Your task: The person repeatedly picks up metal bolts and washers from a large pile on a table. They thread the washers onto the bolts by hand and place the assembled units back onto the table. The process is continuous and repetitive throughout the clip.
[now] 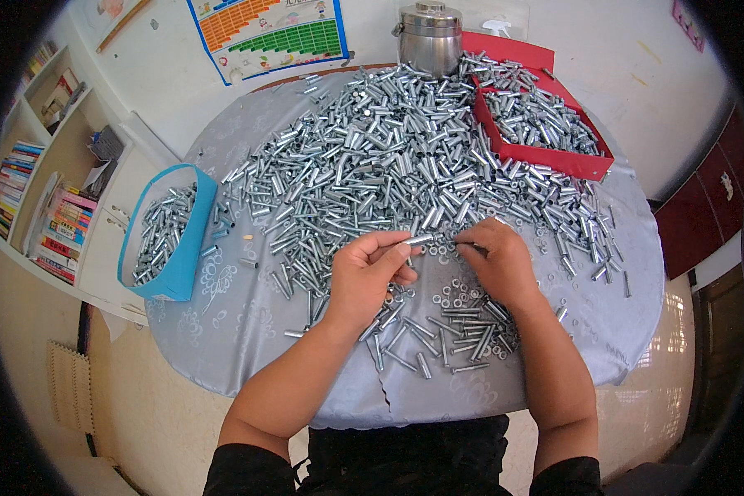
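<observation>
Silver metal parts (364, 157) make a big pile in the head view. At the pile's near edge, the left hand (362, 271) pinches a shiny tube (420, 240). The right hand (502, 260) bunches its fingers by the tube's right end; I cannot tell what they pinch. Loose bolts (473, 334) lie in front of the pile, a blue box (170, 286) left, a red box (554, 162) right.

Single fisheye view from head height, downward and forward over the nearby table (223, 343)
</observation>
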{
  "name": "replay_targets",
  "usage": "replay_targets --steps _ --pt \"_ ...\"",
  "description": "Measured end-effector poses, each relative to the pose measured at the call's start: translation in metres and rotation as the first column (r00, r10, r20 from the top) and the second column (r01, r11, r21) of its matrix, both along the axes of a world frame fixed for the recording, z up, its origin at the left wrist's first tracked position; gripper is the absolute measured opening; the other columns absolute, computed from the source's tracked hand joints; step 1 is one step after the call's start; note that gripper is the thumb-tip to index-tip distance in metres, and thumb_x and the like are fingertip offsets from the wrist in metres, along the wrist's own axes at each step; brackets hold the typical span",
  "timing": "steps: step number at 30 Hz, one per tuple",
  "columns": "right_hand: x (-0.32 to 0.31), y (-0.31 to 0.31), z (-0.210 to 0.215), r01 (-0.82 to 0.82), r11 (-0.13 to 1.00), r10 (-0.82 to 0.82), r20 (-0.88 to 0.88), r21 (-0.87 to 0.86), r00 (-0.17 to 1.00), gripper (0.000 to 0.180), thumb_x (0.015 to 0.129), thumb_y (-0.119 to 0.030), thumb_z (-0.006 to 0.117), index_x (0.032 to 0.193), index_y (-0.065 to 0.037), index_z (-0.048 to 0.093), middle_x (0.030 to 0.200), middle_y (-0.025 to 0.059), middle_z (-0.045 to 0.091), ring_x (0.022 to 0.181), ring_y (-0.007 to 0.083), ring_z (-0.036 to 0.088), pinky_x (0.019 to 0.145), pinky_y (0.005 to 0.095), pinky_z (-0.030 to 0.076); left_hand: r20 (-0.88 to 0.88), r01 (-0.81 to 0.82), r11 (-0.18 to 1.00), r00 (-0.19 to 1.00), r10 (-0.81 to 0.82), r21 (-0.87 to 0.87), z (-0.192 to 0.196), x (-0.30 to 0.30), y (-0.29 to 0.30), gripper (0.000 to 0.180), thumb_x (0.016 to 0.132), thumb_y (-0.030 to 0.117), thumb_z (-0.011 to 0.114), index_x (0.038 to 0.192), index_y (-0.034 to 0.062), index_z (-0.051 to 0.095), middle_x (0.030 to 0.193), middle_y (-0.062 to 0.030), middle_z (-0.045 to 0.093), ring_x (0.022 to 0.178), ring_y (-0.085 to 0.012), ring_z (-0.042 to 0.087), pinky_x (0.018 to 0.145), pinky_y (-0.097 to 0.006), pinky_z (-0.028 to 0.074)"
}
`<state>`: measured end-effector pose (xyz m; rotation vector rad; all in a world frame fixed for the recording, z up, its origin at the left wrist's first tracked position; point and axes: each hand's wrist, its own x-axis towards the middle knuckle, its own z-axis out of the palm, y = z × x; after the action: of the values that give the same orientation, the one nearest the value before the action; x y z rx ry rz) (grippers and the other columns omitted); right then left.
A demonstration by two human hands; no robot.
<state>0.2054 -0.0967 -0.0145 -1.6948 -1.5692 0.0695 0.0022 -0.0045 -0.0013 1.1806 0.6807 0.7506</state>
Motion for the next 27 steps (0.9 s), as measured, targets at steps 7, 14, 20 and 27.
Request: replay_targets --steps 7,14,20,27 --pt "-0.017 0.008 0.001 -0.057 0.998 0.060 0.213 -0.023 0.975 0.019 0.072 -0.013 0.073 0.090 -0.007 0.070 0.086 0.0110 0.062 0.085 0.0304 0.061 0.075 0.0407 0.050 0.040 -0.067 0.997 0.997 0.066 0.029 -0.007 0.001 0.003 0.022 0.092 0.008 0.061 0.111 -0.0029 0.063 0.098 -0.0134 0.071 0.067 -0.0122 0.065 0.060 -0.025 0.055" --pt "-0.018 0.005 0.002 -0.020 0.982 0.058 0.198 -0.187 0.979 0.016 0.075 -0.016 0.070 0.089 -0.008 0.068 0.088 0.0111 0.060 0.087 0.0311 0.060 0.077 0.0409 0.049 0.016 -0.059 0.998 0.998 0.059 0.017 -0.003 0.001 0.002 0.022 0.091 0.008 0.062 0.111 -0.0027 0.063 0.098 -0.0131 0.071 0.067 -0.0122 0.065 0.061 -0.026 0.055" --pt "-0.015 -0.004 0.010 -0.100 0.951 0.147 0.144 -0.293 0.979 0.015 0.078 -0.015 0.067 0.092 -0.008 0.067 0.091 0.0122 0.060 0.089 0.0329 0.060 0.079 0.0426 0.049 0.014 -0.038 0.998 0.999 0.038 0.044 -0.006 0.000 0.002 0.022 0.091 0.006 0.062 0.111 -0.0029 0.063 0.097 -0.0124 0.071 0.068 -0.0120 0.065 0.062 -0.026 0.055" --pt "-0.017 -0.004 0.016 -0.088 0.979 -0.001 -0.442 -0.181 0.897 0.016 0.085 -0.010 0.068 0.099 -0.004 0.065 0.090 0.0085 0.065 0.081 0.0199 0.064 0.075 0.0311 0.050 -0.013 -0.019 0.998 1.000 0.020 0.062 -0.007 0.001 0.001 0.021 0.091 0.005 0.062 0.111 -0.0024 0.064 0.097 -0.0117 0.071 0.068 -0.0114 0.064 0.062 -0.025 0.055"
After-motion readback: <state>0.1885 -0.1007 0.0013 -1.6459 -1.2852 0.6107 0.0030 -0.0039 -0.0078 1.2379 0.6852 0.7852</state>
